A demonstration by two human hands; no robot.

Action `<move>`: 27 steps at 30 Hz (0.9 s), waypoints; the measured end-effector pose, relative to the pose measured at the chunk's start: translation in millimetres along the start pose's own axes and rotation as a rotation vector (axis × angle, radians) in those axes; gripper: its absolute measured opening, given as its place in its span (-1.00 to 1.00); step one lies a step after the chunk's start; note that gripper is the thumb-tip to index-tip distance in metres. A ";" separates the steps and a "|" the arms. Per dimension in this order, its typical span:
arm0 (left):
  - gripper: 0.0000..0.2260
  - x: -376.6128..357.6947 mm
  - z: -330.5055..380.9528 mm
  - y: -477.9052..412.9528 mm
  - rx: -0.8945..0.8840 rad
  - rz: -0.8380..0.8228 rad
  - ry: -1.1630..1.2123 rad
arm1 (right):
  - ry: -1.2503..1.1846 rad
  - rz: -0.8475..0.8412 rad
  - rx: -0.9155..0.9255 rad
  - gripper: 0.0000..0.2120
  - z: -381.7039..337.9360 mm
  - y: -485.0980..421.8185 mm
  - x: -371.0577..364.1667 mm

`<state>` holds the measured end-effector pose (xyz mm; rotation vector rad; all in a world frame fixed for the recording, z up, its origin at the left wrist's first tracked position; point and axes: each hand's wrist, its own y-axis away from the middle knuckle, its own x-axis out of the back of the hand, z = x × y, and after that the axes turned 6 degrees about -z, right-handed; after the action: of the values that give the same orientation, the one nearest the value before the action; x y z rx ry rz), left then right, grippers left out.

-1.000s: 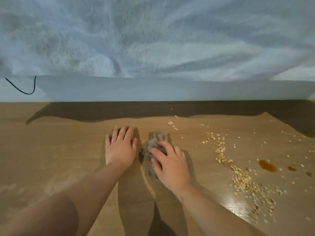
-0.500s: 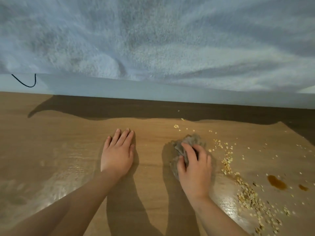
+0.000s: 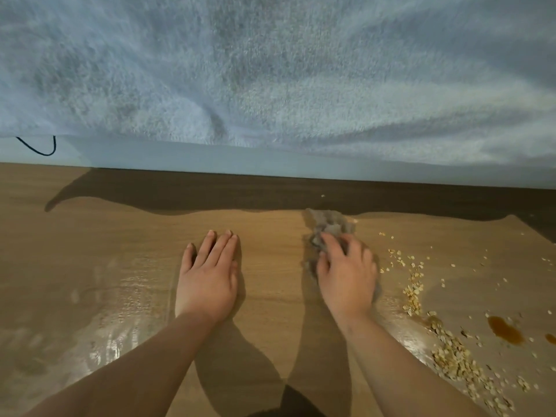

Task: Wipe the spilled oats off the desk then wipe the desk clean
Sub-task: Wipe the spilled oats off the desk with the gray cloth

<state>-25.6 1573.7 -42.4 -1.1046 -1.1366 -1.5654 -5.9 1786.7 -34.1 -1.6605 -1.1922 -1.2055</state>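
A crumpled grey cloth (image 3: pixel 329 225) lies on the wooden desk (image 3: pixel 105 242), pressed down under my right hand (image 3: pixel 346 272), whose fingers grip it. Spilled oats (image 3: pixel 451 359) run in a curved band to the right of that hand, down to the lower right edge, with loose flakes scattered beyond. My left hand (image 3: pixel 207 275) rests flat on the desk, fingers together, holding nothing, well left of the cloth.
Two brown liquid spots (image 3: pixel 505 329) sit right of the oats. A pale textured wall (image 3: pixel 270 85) rises behind the desk's far edge. A thin black cable (image 3: pixel 39 149) hangs at the far left. Wet streaks shine on the desk's left part.
My right hand has slid the cloth to the right and away from me, up to the edge of the oat band. My left hand has stayed flat in place.
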 end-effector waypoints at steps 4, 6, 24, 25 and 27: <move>-0.40 0.0 -0.6 -1.0 -0.007 -0.001 -0.021 | -0.150 0.136 0.125 -0.62 -32.4 13.3 1.5; -0.37 1.4 1.1 -1.1 -0.013 -0.010 -0.032 | -0.121 0.041 0.344 -0.65 -64.2 18.7 -5.9; -0.39 2.2 1.2 -1.2 -0.007 -0.008 -0.029 | 0.085 -0.113 -0.232 -0.59 10.0 -73.9 10.5; -0.38 2.0 0.9 -0.8 -0.008 -0.006 -0.033 | 0.083 -0.098 -0.255 -0.59 18.7 -68.5 12.5; -0.38 2.0 -0.5 0.6 -0.012 -0.005 -0.024 | 0.071 -0.067 -0.274 -0.58 37.2 -56.0 16.7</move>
<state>-25.6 1572.8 -40.5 -1.1324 -1.1483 -1.5681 -47.7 1841.3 -25.6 -1.7689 -1.0838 -1.5125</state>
